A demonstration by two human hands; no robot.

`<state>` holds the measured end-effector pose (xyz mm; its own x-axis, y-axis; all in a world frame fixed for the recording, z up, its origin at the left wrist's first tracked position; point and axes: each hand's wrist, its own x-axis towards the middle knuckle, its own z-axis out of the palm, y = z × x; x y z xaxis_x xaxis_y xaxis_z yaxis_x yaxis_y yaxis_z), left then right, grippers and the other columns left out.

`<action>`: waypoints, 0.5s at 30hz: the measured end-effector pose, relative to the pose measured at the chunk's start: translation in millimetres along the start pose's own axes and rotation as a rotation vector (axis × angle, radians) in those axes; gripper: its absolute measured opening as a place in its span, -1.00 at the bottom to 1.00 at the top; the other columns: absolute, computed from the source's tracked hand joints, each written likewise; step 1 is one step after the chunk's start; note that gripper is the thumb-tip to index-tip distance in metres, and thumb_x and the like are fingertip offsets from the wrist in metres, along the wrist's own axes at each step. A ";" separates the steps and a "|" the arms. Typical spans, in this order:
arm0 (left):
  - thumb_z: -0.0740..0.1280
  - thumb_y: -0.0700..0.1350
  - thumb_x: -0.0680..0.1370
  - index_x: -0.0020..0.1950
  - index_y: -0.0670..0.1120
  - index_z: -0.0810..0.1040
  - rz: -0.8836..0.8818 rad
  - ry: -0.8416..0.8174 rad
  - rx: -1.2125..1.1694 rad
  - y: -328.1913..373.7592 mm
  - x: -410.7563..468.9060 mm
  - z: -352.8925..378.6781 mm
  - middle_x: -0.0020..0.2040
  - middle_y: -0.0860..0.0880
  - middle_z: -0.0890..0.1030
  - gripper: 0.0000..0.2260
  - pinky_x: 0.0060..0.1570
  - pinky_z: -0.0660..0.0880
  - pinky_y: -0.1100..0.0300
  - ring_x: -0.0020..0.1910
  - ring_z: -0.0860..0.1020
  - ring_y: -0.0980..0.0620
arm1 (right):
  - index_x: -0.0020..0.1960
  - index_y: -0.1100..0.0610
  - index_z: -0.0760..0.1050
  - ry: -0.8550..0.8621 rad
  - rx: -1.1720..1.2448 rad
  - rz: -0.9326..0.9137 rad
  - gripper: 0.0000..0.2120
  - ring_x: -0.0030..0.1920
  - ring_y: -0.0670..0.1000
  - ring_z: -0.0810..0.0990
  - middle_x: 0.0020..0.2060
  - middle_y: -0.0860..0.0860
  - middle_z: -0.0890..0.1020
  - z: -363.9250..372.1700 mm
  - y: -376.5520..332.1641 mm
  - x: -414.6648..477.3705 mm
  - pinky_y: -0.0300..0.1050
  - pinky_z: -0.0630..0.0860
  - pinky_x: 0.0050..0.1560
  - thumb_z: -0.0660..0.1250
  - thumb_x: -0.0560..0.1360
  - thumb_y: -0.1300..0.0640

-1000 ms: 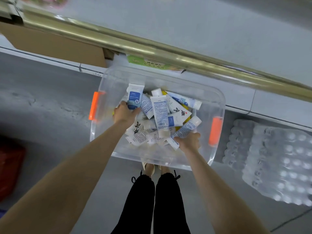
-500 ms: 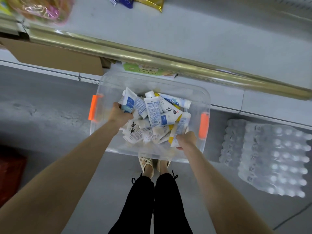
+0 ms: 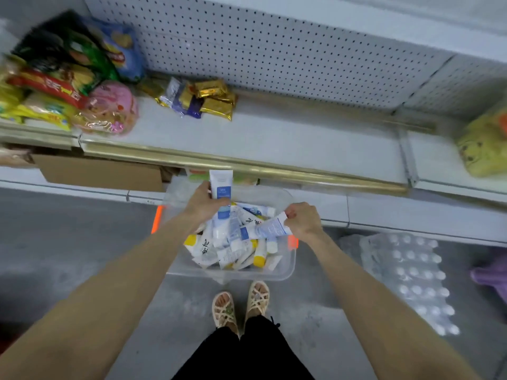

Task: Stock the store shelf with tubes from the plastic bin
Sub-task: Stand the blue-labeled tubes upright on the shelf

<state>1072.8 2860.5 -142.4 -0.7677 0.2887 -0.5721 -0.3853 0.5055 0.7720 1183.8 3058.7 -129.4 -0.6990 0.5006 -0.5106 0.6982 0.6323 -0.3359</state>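
The left hand (image 3: 204, 202) grips a blue-white tube (image 3: 221, 185) upright over the plastic bin (image 3: 227, 274), far side; the right hand (image 3: 303, 220) pinches a 2nd tube (image 3: 267, 230) over its right side. Just behind the bin is the store shelf (image 3: 274, 133); more tubes (image 3: 233, 252) lie inside the bin.

Clear plastic bin (image 3: 275, 273) on the floor, loose tubes (image 3: 233, 250) piled inside. Left hand (image 3: 204, 204) over bin's far-left corner, gripping a white-blue tube (image 3: 221, 185) upright. Right hand (image 3: 303, 220) over bin's right side, pinching a white tube (image 3: 270, 229) held crosswise. Shelf (image 3: 274, 138) just beyond bin; gold packets (image 3: 211, 101) and snack bags (image 3: 68, 78) on it, far-left of bin. Bottle pack (image 3: 408, 275) right of bin.
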 end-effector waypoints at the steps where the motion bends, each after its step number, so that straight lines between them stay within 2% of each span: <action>1: 0.44 -0.21 0.42 0.17 -0.13 0.43 0.036 -0.021 0.005 10.1 -4.1 -1.7 0.02 -0.12 0.58 -0.64 -0.11 0.51 0.06 -0.01 0.57 -0.09 | 0.04 0.14 0.62 0.016 0.030 -0.024 -0.71 0.09 0.15 0.58 0.04 0.11 0.65 -11.4 -4.6 -3.7 -0.21 0.44 -0.07 0.27 0.39 0.32; 4: 0.44 -0.27 0.41 0.14 -0.12 0.48 0.206 -0.048 0.017 49.0 -20.6 -5.6 -0.02 -0.12 0.61 -0.67 -0.39 0.47 0.27 -0.07 0.58 -0.09 | -0.02 0.17 0.65 0.127 0.149 -0.125 -0.77 0.05 0.10 0.61 -0.03 0.11 0.68 -55.7 -18.1 -17.0 -0.23 0.45 -0.07 0.34 0.36 0.31; 5: 0.43 -0.26 0.43 0.15 -0.13 0.48 0.254 -0.043 0.016 64.4 -25.8 -6.9 -0.02 -0.12 0.60 -0.67 -0.39 0.47 0.28 -0.08 0.57 -0.07 | -0.04 0.19 0.65 0.165 0.160 -0.177 -0.79 0.02 0.08 0.62 -0.05 0.12 0.68 -73.5 -23.9 -22.2 -0.26 0.41 -0.11 0.35 0.36 0.31; 8: 0.41 -0.21 0.47 0.19 -0.18 0.50 0.376 -0.041 -0.027 109.2 -41.0 -10.4 0.07 -0.16 0.62 -0.69 -0.11 0.53 0.13 -0.06 0.58 -0.06 | -0.04 0.21 0.65 0.274 0.181 -0.304 -0.81 -0.11 -0.01 0.57 -0.08 0.12 0.69 -125.4 -40.0 -41.8 -0.31 0.34 -0.13 0.37 0.37 0.32; 11: 0.42 -0.21 0.46 0.07 -0.15 0.53 0.516 -0.039 -0.027 158.8 -56.9 -13.2 0.02 -0.12 0.62 -0.80 -0.11 0.51 0.16 -0.07 0.57 -0.02 | 0.02 0.23 0.63 0.341 0.169 -0.384 -0.82 -0.12 -0.08 0.49 -0.09 0.07 0.65 -176.1 -53.4 -62.8 -0.33 0.31 -0.11 0.40 0.42 0.28; 13: 0.43 -0.20 0.45 0.09 -0.14 0.55 0.582 -0.050 -0.012 192.7 -70.8 -13.9 0.00 -0.09 0.62 -0.77 -0.05 0.53 0.13 -0.05 0.58 -0.02 | 0.04 0.25 0.62 0.384 0.188 -0.428 -0.81 -0.11 -0.06 0.50 -0.07 0.09 0.64 -208.7 -60.8 -76.2 -0.30 0.33 -0.08 0.39 0.43 0.29; 15: 0.44 -0.18 0.44 0.12 -0.14 0.56 0.632 -0.062 0.003 224.7 -82.7 -14.7 0.04 -0.09 0.63 -0.73 0.05 0.54 0.05 0.01 0.59 -0.04 | 0.04 0.27 0.62 0.443 0.217 -0.470 -0.81 -0.12 -0.05 0.51 -0.05 0.13 0.65 -240.5 -66.8 -87.4 -0.34 0.37 -0.14 0.38 0.43 0.32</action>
<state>1042.1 2938.2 82.4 -0.8154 0.5785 -0.0212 0.1340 0.2243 0.9653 1161.0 3114.9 128.0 -0.9006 0.4263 0.0853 0.2880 0.7319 -0.6175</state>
